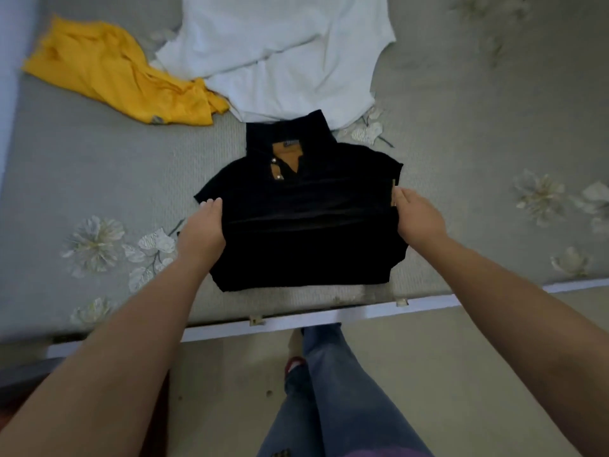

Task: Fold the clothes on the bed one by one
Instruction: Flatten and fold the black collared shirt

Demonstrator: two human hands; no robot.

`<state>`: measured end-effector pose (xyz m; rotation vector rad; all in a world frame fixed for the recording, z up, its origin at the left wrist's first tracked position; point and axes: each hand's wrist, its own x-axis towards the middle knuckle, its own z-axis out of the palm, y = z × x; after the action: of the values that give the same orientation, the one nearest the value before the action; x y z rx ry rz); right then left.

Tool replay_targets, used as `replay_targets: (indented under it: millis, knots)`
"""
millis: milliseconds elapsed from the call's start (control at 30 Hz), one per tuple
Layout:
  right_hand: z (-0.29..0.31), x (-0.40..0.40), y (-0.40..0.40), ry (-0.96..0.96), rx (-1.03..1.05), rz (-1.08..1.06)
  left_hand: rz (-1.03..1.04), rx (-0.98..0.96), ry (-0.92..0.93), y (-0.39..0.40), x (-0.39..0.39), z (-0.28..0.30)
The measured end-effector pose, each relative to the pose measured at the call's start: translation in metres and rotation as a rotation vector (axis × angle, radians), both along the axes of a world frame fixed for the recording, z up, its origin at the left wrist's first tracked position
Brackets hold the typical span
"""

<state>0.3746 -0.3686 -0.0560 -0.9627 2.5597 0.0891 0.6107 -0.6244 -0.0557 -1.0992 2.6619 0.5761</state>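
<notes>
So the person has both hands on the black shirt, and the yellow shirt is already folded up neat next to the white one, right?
Not quite. The yellow shirt isn't folded; the head view shows it lying crumpled beside the white one. The rest is right: the left hand and the right hand are at the two sides of the black shirt.

You face a grey bed (99, 179) with pale flower prints. Three garments lie on it: a folded black shirt (306, 225) near the edge, a white shirt (280, 51) spread behind it, and a crumpled yellow shirt (125, 77) at the left.
</notes>
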Motion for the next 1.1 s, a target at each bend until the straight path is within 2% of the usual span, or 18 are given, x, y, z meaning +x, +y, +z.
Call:
replay_targets:
  millis: [267, 367, 500, 633, 733, 767, 833, 967, 1033, 1100]
  knots:
    - [-0.023, -0.103, -0.081, -0.022, -0.071, 0.011, 0.074, -0.157, -0.08, -0.068, -0.1, -0.019]
    - [-0.038, -0.13, -0.11, -0.036, -0.058, 0.013, 0.067, -0.176, -0.117, -0.092, -0.126, -0.033]
    - [-0.058, -0.162, -0.146, 0.012, -0.132, -0.091, 0.067, -0.187, -0.128, -0.129, -0.159, -0.054]
    - [-0.081, -0.188, -0.174, 0.037, -0.058, -0.135, 0.101, -0.171, -0.137, -0.16, -0.19, -0.078]
    - [-0.095, -0.201, -0.183, 0.071, -0.051, -0.362, 0.379, -0.079, 0.053, -0.172, -0.2, -0.092]
    - [-0.1, -0.201, -0.181, 0.058, -0.05, -0.423, 0.406, -0.107, 0.145, -0.172, -0.2, -0.098]
    - [-0.107, -0.193, -0.175, 0.052, -0.08, -0.391, 0.232, -0.177, 0.257, -0.162, -0.196, -0.106]
    - [-0.118, -0.148, -0.148, 0.098, -0.423, 0.15, -0.332, -0.172, 0.379, -0.111, -0.188, -0.112]
    - [-0.12, -0.126, -0.14, 0.034, -0.408, 0.395, -0.647, -0.088, 0.338, -0.087, -0.189, -0.116]
    - [-0.124, -0.118, -0.144, -0.049, -0.331, 0.488, -0.826, -0.021, 0.236, -0.074, -0.197, -0.122]
